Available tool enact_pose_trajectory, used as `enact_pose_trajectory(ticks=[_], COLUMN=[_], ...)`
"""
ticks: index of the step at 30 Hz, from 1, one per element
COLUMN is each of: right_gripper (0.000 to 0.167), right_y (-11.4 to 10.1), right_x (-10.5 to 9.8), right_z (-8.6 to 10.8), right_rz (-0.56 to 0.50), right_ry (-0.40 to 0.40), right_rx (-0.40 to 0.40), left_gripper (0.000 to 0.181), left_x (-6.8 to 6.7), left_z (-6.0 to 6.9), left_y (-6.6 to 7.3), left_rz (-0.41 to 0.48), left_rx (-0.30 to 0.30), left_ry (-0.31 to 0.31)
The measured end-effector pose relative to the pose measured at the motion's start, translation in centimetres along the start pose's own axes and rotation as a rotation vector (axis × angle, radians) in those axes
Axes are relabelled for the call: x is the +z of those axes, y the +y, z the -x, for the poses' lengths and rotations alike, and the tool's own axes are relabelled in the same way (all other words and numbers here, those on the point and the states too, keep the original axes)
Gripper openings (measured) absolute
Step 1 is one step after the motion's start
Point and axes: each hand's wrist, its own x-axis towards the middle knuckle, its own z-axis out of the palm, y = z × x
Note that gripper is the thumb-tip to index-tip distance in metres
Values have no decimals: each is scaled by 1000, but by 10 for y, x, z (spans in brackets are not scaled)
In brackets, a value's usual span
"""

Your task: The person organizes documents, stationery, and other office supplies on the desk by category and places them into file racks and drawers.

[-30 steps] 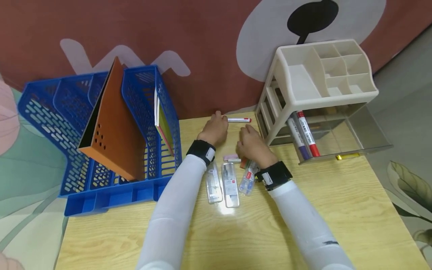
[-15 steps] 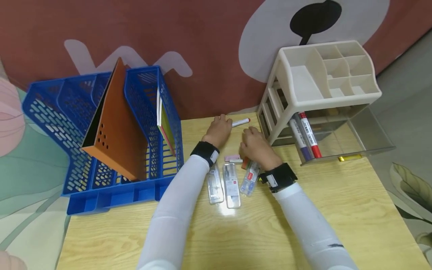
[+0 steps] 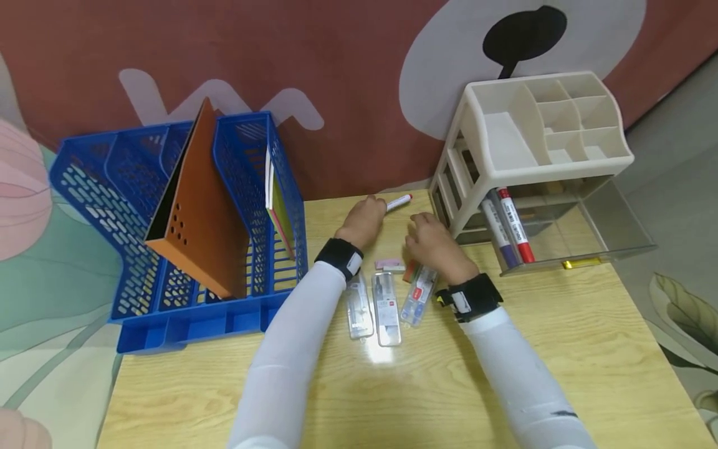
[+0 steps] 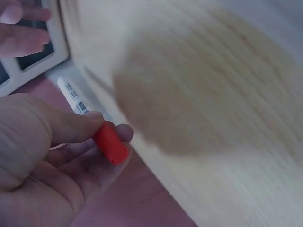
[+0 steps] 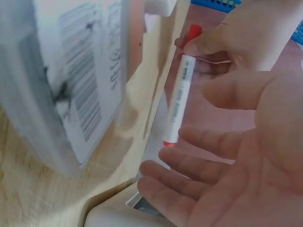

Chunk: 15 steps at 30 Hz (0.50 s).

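A white marker (image 3: 399, 202) with a red cap is pinched by its cap between the thumb and fingers of the left hand (image 3: 363, 222); the left wrist view shows the red cap (image 4: 110, 143) in that grip. The right hand (image 3: 436, 244) hovers to the right of the marker. In the right wrist view the right hand's (image 5: 227, 156) fingers are spread, palm toward the marker (image 5: 180, 99), with nothing held. Whether a fingertip touches the barrel, I cannot tell.
Clear cases (image 3: 386, 309), a pink eraser (image 3: 387, 263) and an orange item (image 3: 411, 270) lie near the hands. On the right, a white organizer (image 3: 487, 143) has an open drawer holding markers (image 3: 513, 226). A blue rack (image 3: 193, 324) with an orange folder (image 3: 207, 218) stands left.
The marker has tilted, its far end turning toward the back wall. My left hand has moved slightly right and down, and my right hand has shifted right, its fingers lifting off the small items.
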Motion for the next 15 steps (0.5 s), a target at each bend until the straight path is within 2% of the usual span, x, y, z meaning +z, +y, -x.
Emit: enact_pose_trajectory(ticks=[3, 6, 12, 15], right_gripper=[59, 58, 52, 50], right_y=[2, 4, 4, 1], right_x=[-1, -1, 1, 2], right_z=[3, 7, 13, 15], right_rz=[-82, -208, -540, -753], right_ry=[3, 30, 110, 118], right_rx=[-13, -37, -57, -57], left_gripper=[20, 20, 25, 31], left_x=[-8, -17, -29, -33], left_z=[7, 17, 39, 49], left_y=[2, 8, 22, 28], left_rz=[52, 113, 220, 249], left_rx=[4, 3, 9, 6], left_ry=[33, 64, 132, 176])
